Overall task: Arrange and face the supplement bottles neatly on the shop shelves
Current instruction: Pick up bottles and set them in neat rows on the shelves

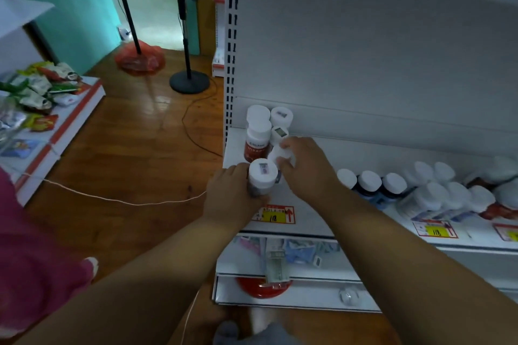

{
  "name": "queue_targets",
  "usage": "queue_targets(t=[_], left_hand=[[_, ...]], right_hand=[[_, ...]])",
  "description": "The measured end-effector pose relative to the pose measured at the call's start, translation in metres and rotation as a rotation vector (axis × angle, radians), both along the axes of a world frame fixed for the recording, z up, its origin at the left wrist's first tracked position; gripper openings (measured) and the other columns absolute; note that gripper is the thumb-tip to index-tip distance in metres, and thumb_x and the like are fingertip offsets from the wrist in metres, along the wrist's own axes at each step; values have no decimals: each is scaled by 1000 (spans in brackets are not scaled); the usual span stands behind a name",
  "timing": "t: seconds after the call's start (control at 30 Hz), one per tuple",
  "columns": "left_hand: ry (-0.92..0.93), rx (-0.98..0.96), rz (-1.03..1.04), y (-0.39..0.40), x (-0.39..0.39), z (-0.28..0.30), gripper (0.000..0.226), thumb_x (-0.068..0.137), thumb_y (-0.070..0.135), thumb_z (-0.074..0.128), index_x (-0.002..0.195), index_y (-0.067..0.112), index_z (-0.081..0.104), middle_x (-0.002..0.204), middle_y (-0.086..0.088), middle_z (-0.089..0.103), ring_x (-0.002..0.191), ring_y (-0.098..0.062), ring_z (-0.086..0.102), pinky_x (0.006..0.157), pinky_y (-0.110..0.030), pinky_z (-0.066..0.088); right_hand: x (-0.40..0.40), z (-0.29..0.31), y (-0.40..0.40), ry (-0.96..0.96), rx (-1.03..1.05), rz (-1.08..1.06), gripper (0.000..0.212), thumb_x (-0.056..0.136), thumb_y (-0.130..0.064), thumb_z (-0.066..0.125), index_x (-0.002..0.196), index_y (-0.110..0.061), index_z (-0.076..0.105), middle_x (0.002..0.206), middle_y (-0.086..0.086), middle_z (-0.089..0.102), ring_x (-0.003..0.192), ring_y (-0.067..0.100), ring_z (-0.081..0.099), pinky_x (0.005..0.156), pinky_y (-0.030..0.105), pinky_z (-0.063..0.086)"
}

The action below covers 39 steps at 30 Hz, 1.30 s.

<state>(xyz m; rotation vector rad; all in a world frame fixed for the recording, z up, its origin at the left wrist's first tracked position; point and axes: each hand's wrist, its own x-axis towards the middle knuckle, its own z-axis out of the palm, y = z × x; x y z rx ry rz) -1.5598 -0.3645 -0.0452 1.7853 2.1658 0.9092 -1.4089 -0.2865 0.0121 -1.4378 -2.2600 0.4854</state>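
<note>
We stand at a white shop shelf (305, 221) with both arms stretched out over its left end. Our left hand (229, 190) is curled around the body of a dark bottle with a white cap (263, 172), holding it upright near the front edge of the shelf, just above a red and yellow price tag (276, 215). Our right hand (304, 165) is closed over a second white bottle (277, 152) that lies tilted, its cap pointing left and away from us; the fingers wrap its far side, and it sits just behind the bottle in our left hand. Farther back, against the rear panel at the left corner, a small cluster of upright bottles (259, 131) stands close together; one shows a red-brown label, and two have small stickers on their white lids. To the right along the same shelf, well apart from our hands, three dark bottles with white caps (370, 180) stand in a row, and beyond them a looser group of white-capped bottles (448, 193) is blurred, some seemingly on their sides. On the wooden floor to the left stand two fan poles, one on a round black base (189, 82).
</note>
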Motion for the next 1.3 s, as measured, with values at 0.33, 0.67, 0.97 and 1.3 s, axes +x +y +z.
queue_targets(t=[0.33, 0.67, 0.97, 1.3], left_hand=[[-179, -7, -36, -5, -7, 20, 73, 67, 58, 74, 127, 24, 50, 120, 4, 57, 110, -13, 49, 93, -32, 43], [-571, -90, -483, -10, 41, 96, 30, 87, 46, 62, 117, 43, 57, 105, 24, 65, 95, 3, 61, 84, -23, 49], [-521, -29, -617, 21, 124, 102, 26, 90, 38, 61, 114, 47, 55, 103, 28, 63, 92, 6, 59, 80, -12, 44], [0, 154, -591, 87, 277, 107, 63, 83, 44, 66, 137, 17, 46, 135, -4, 50, 122, -22, 45, 101, -26, 26]], right_hand=[[24, 22, -8, 285, 105, -167, 15, 87, -27, 58, 98, -25, 48, 90, -7, 56, 75, 7, 53, 60, 19, 37], [55, 77, -43, 673, -29, -150, 15, 78, -44, 56, 87, -32, 58, 81, -9, 65, 74, 15, 61, 68, 37, 52], [157, 114, -31, 482, -40, -184, 8, 87, -26, 69, 87, -25, 61, 82, -5, 67, 77, 18, 64, 68, 30, 53], [329, 109, 50, 112, 216, -399, 39, 82, -24, 68, 120, -27, 60, 111, -1, 63, 88, 15, 63, 77, 22, 47]])
